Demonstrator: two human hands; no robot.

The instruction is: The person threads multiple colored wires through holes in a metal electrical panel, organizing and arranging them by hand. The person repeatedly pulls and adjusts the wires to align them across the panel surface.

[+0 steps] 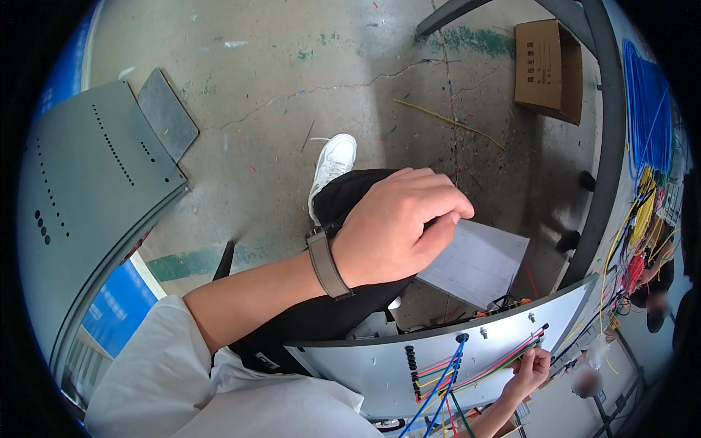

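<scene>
My left hand (400, 226), with a watch on its wrist, is raised over my dark-trousered leg. Its fingers are curled in, the thumb against the index finger. A white sheet (482, 263) with faint lines shows just behind the fingertips; whether they grip it or anything else is hidden. At the lower right my right hand (531, 371) pinches thin coloured wires (504, 363) close to a grey metal panel (380, 372). These red, green and yellow wires run across the panel face from a black terminal strip (411, 369). Blue wires (453, 365) come out of a hole beside it.
A large grey perforated metal sheet (95, 190) stands at the left. An open cardboard box (544, 69) sits at the far right beside a dark metal frame (610, 146). Bundled blue cable (648, 109) and tangled wires lie beyond it, where other people are. A yellow strip (449, 123) lies on the floor.
</scene>
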